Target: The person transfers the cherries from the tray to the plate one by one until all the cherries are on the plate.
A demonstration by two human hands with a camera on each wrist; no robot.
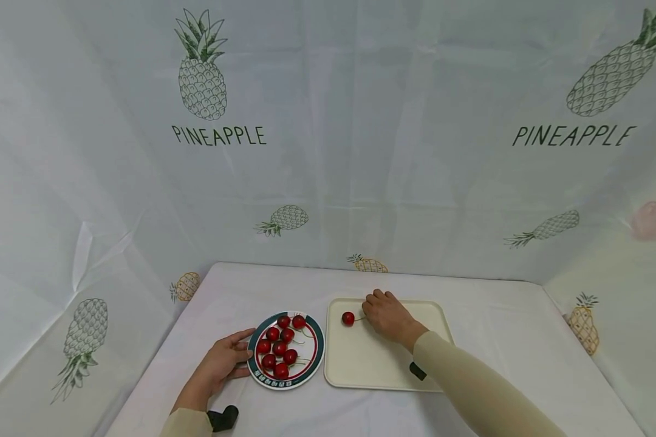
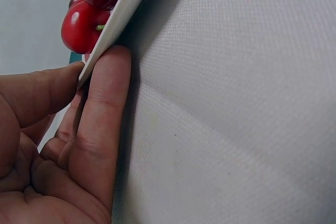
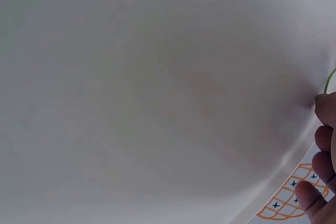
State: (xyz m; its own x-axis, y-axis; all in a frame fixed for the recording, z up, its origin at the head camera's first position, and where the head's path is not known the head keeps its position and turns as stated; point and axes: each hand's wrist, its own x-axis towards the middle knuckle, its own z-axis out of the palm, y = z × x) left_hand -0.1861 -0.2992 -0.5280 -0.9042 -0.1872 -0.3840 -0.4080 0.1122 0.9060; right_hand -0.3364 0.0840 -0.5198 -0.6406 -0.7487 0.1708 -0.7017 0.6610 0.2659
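On the left, my left hand (image 1: 224,362) grips the edge of a round plate (image 1: 321,349) with a dark green rim. The left wrist view shows the thumb on top of the plate edge (image 2: 116,24) and a finger underneath. Several red cherries (image 1: 279,348), some with green stems, lie on that plate. Over the far part of a cream rectangular tray (image 1: 361,361), my right hand (image 1: 390,318) pinches the stem (image 3: 328,81) of one red cherry (image 1: 348,318). This cherry is just left of the fingers, over the tray's far left part.
Plate and tray stand side by side on a white-covered table (image 1: 503,340), with a narrow gap between them. A white curtain (image 1: 361,152) printed with pineapples hangs behind the table and along its sides. Dark straps (image 1: 223,419) show at both wrists.
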